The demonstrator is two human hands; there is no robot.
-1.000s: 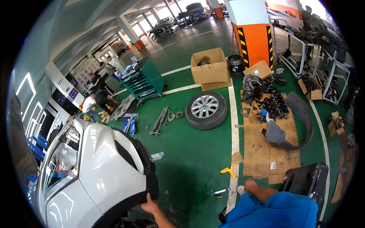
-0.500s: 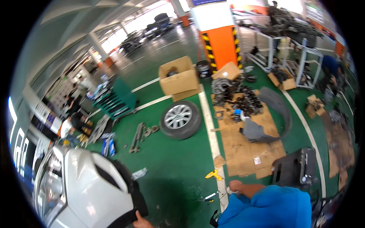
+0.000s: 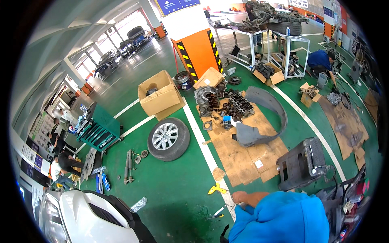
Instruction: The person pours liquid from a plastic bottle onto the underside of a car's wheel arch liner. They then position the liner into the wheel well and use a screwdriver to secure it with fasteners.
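My right forearm comes out of a blue sleeve (image 3: 283, 214) at the lower right. At its end my right hand (image 3: 239, 197) looks closed; something pale shows by it, mostly hidden, and I cannot make it out. Just left of it, on the white floor line, lies a yellow glue-gun-shaped tool (image 3: 217, 188). Below that, a small knife-like tool with a yellow-and-black handle (image 3: 219, 216) rests on the green floor. My left hand is out of view. Nearest to that side is the white car's front body panel (image 3: 87, 214) with dark trim.
A loose wheel (image 3: 169, 139), cardboard box (image 3: 160, 97) and metal rods (image 3: 129, 166) lie ahead. Engine parts (image 3: 235, 104) and a grey wheel-arch liner (image 3: 253, 133) cover flattened cardboard (image 3: 243, 162). A black plastic tank-like case (image 3: 304, 162) stands right. One person in dark blue (image 3: 320, 60) crouches far right.
The view has swung right and levelled, so things sit lower and further left. My left hand, earlier at the car's dark trim, has left the picture. My right hand stays near the yellow tool.
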